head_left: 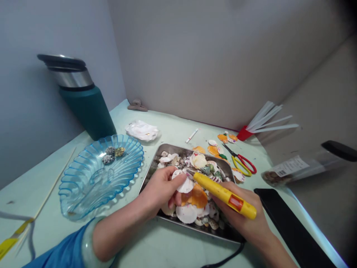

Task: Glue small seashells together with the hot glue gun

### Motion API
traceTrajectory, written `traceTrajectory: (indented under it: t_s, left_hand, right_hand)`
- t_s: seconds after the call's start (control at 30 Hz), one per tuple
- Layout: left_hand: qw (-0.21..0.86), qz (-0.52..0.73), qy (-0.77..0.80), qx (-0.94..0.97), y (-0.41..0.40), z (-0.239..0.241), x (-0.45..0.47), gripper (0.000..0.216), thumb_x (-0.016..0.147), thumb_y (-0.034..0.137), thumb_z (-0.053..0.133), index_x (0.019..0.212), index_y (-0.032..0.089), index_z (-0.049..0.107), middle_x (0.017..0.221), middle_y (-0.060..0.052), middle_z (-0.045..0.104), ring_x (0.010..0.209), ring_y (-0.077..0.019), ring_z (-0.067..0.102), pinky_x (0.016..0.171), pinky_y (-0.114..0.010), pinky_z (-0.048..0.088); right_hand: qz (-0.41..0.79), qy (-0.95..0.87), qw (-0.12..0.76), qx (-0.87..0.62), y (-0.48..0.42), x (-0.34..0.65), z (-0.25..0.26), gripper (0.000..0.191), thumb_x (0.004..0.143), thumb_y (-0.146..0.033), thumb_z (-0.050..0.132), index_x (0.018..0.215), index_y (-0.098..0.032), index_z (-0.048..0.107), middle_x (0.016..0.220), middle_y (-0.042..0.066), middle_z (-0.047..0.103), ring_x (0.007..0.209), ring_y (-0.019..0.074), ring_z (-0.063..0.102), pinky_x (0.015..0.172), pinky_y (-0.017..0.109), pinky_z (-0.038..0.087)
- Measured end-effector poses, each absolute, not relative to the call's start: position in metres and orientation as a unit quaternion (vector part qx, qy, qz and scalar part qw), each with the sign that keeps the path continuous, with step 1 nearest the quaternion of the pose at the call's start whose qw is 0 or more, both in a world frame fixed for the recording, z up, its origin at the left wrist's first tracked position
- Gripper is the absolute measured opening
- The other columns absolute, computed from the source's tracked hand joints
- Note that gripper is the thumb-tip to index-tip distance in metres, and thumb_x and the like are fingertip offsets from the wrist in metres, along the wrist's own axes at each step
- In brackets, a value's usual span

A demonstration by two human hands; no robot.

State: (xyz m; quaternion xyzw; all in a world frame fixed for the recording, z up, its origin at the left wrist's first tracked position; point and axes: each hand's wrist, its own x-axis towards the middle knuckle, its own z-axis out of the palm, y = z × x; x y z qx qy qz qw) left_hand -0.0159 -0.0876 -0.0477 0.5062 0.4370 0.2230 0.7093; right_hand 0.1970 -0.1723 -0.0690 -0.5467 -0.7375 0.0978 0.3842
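Note:
My left hand (164, 184) pinches a white scallop shell (184, 185) between thumb and fingers, above the metal tray. In my right hand (248, 214) is a yellow glue gun (220, 190) with an orange window, its pointed tip touching or very near the shell's upper edge. Beneath both hands lies the metal tray (152, 172), heaped with white, spotted and green shells. An orange shell (198, 196) and another white shell (186, 214) show just below the held one. My right fingers are partly hidden behind the glue gun.
To the left stand a blue clear dish (67, 190) with several small dark shells and a teal bottle (86, 108). Scissors (242, 163), loose shells and a red cup (244, 133) of glue sticks lie right. A black strip (290, 223) and a plastic jar (295, 169) are far right.

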Motion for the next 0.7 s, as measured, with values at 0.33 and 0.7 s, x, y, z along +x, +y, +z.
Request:
traceTrajectory:
  t_s: [0.33,0.7]
  left_hand:
    - [0.705,0.218,0.441,0.511,-0.0871,-0.0469,-0.0166,0.032,0.081,0.051,0.056,0.077,0.019,0.049,0.036,0.006,0.052,0.027,-0.0060,0.035,0.030,-0.015,0.023]
    - [0.691,0.215,0.442,0.530,-0.0887,-0.0460,-0.0162,0.031,0.082,0.048,0.054,0.084,0.017,0.054,0.035,0.007,0.050,0.026,-0.0060,0.033,0.030,-0.015,0.023]
  right_hand:
    - [0.103,-0.741,0.379,-0.545,-0.1730,0.1965,-0.0688,0.009,0.085,-0.019,0.060,0.094,-0.021,0.060,0.077,0.001,0.067,0.059,0.0140,0.061,0.054,0.025,0.046]
    - [0.091,-0.744,0.378,-0.544,-0.1713,0.1957,-0.0681,0.006,0.085,-0.023,0.059,0.090,-0.020,0.062,0.073,0.001,0.067,0.056,0.0141,0.061,0.052,0.024,0.047]
